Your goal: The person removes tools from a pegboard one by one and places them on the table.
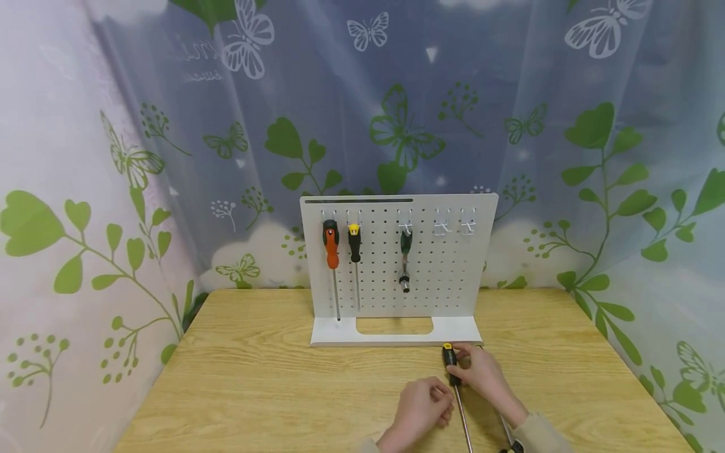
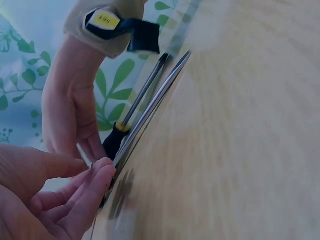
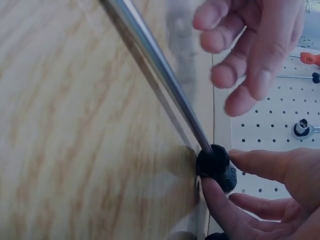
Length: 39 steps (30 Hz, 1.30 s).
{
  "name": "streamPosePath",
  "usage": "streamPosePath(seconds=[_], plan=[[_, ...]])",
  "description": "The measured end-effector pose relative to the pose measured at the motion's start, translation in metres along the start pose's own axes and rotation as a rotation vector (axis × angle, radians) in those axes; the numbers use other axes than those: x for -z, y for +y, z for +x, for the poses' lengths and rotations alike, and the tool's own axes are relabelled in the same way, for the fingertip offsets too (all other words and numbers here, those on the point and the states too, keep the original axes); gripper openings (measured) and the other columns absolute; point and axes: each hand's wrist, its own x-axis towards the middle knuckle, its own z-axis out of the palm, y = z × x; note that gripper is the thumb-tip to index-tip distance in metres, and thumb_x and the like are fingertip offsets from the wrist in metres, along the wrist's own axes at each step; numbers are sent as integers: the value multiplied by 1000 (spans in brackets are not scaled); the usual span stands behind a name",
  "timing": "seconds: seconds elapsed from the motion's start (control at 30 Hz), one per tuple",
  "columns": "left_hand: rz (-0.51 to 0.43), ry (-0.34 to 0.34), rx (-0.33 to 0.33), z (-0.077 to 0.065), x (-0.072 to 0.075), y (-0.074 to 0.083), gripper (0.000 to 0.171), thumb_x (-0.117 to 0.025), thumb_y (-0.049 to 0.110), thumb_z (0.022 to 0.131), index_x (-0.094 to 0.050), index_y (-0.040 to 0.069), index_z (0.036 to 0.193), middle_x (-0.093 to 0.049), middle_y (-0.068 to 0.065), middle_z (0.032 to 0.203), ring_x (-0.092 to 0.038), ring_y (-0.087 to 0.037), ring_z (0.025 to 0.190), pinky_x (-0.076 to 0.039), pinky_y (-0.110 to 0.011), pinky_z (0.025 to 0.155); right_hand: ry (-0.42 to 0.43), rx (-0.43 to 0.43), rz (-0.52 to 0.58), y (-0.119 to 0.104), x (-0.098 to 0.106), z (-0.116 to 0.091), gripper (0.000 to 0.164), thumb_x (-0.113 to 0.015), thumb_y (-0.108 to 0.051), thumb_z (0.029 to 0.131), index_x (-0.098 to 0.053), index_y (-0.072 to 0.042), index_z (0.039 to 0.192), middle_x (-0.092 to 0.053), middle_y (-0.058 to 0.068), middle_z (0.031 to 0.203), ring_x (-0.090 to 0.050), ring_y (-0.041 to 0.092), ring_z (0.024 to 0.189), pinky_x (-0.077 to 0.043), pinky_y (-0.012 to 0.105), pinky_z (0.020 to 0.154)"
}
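Observation:
My right hand [image 1: 481, 372] pinches the black handle of a screwdriver [image 1: 450, 362] with a yellow end, low over the table. Its long steel shaft points toward me; the right wrist view shows the thumb and finger on the handle [image 3: 214, 162]. Just left of the shaft is my left hand [image 1: 421, 406], fingers loosely curled and holding nothing. Another screwdriver [image 2: 116, 140], with a black handle and yellow collar, lies beyond the held one in the left wrist view. In the head view my right forearm hides most of it.
A white pegboard [image 1: 436, 270] stands at the table's back. On it hang an orange-and-black screwdriver [image 1: 331, 248], a black-and-yellow screwdriver [image 1: 355, 245] and a ratchet wrench [image 1: 405, 251]. Two white hooks [image 1: 442, 225] at its right hold nothing. A patterned curtain surrounds the wooden table [image 1: 255, 377].

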Motion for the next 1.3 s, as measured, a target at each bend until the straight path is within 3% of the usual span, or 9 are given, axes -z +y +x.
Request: streamPosePath(seconds=[0.3,0.53,0.63,0.9,1.13,1.3], plan=[[-13,60,7,15,23,1,5,-69,4,94,-71,1,91,-71,0,72,-69,-14,56,-58,-22,48,5,20,8,-7,11,1,44,-77,-13,89,-63,6,126,-72,20,106,-64,13,60,-50,30,60],[-31,110,-9,27,41,3,8,-67,7,97,-71,-1,96,-72,-3,77,-71,-15,60,-61,-28,53,8,55,83,-15,20,5,36,-70,-12,95,-63,5,127,-72,20,107,-68,21,59,-44,25,49],[-45,123,-22,33,49,4,10,-65,7,99,-69,-2,99,-72,-5,80,-72,-16,63,-62,-28,55,20,69,113,-18,24,10,35,-68,-12,96,-63,4,126,-72,18,106,-71,22,65,-47,24,49],[-110,168,-54,48,68,9,14,-62,5,100,-68,-6,106,-73,-17,90,-73,-22,72,-62,-23,59,104,121,78,-32,35,24,31,-66,-16,99,-66,-2,127,-72,17,109,-71,33,88,-59,38,66],[4,256,-184,66,81,7,16,-64,9,100,-69,-1,111,-75,-12,101,-73,-23,89,-61,-20,73,154,192,146,-46,43,38,32,-64,-15,101,-64,-3,131,-71,17,113,-70,35,97,-61,45,76],[34,306,-206,76,90,7,20,-62,13,102,-69,4,118,-73,-9,112,-71,-24,100,-60,-24,83,129,213,195,-53,47,50,35,-61,-17,103,-62,-5,136,-69,16,121,-68,33,104,-59,50,90]])
